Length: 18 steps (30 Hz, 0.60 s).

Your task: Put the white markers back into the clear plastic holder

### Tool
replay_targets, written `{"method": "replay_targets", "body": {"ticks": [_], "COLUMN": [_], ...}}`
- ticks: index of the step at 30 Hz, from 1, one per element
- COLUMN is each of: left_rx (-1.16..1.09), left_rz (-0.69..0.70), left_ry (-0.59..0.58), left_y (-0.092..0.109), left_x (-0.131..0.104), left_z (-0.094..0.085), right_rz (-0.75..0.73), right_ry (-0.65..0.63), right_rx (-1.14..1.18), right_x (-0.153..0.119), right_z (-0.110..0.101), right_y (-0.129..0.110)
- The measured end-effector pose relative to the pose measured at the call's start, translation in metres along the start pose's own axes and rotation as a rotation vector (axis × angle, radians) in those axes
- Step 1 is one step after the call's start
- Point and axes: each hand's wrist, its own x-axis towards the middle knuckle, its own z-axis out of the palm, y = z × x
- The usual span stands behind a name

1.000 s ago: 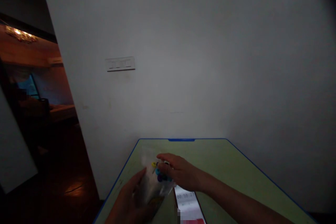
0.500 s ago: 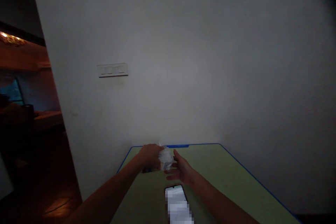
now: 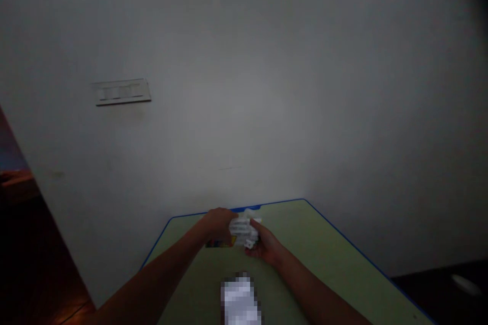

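Over the far part of the table, a crumpled white, partly see-through plastic packet (image 3: 244,229) is between my two hands. My left hand (image 3: 218,224) is closed at its left side, fingers mostly hidden behind the back of the hand. A dark printed piece with a yellow patch (image 3: 224,242) shows under that hand; its kind is unclear. My right hand (image 3: 267,245) grips the packet's right side, thumb on top and fingers curled beneath. Nearer to me lies a phone (image 3: 241,300), its screen blurred out.
The pale green table (image 3: 328,264) has a blue edge and stands against a grey-white wall (image 3: 251,86). A switch plate (image 3: 121,92) is on the wall at left. Dark floor shows at both sides, with a blurred pale object (image 3: 465,284) at the right.
My right hand, open beside the packet before, has closed on its right side. The view has turned right and tilted, so the wall plate and phone appear further left.
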Motion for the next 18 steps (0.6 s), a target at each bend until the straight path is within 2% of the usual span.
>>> {"method": "replay_targets", "body": {"ticks": [8, 13, 18], "left_rx": [-0.074, -0.111, -0.141], "left_rz": [-0.025, -0.051, -0.094], "left_ry": [0.039, 0.061, 0.089], "left_y": [-0.01, -0.016, -0.021], "left_x": [-0.005, -0.01, -0.015], "left_z": [0.015, 0.026, 0.034], "right_rz": [-0.081, -0.078, -0.189], "right_ry": [0.06, 0.097, 0.282], "right_rx": [-0.045, -0.003, -0.019], "right_x": [0.003, 0.0, 0.0], "right_z": [0.001, 0.006, 0.008], "right_y": [-0.001, 0.001, 0.003]}}
